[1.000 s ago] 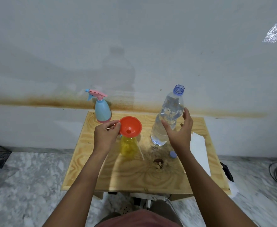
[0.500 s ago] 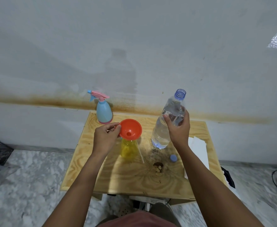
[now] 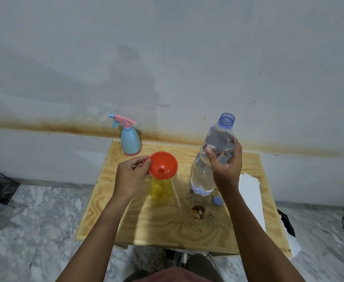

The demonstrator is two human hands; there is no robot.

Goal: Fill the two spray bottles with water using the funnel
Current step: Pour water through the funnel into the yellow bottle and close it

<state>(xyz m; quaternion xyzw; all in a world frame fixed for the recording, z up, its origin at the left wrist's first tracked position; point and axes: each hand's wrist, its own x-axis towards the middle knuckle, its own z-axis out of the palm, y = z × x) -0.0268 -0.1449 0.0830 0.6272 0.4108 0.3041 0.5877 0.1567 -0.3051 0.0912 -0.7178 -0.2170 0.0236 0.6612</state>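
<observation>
Closed now where it hovered open a second ago, my right hand (image 3: pixel 226 169) wraps its fingers (image 3: pixel 237 147) round the uncapped water bottle (image 3: pixel 202 176), ready to pour, while my left hand (image 3: pixel 129 176) pinches the orange funnel (image 3: pixel 163 165) steady in the yellow spray bottle (image 3: pixel 161 188) on the counter (image 3: pixel 167 226).

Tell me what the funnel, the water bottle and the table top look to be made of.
Funnel: opaque orange plastic, smooth with a slight sheen.
Water bottle: most likely thin clear plastic; the water inside shows through its glossy wall.
Table top: pale wood, probably plywood, seemingly unvarnished; swirling grain and a dark knot show on a matt surface.
</observation>
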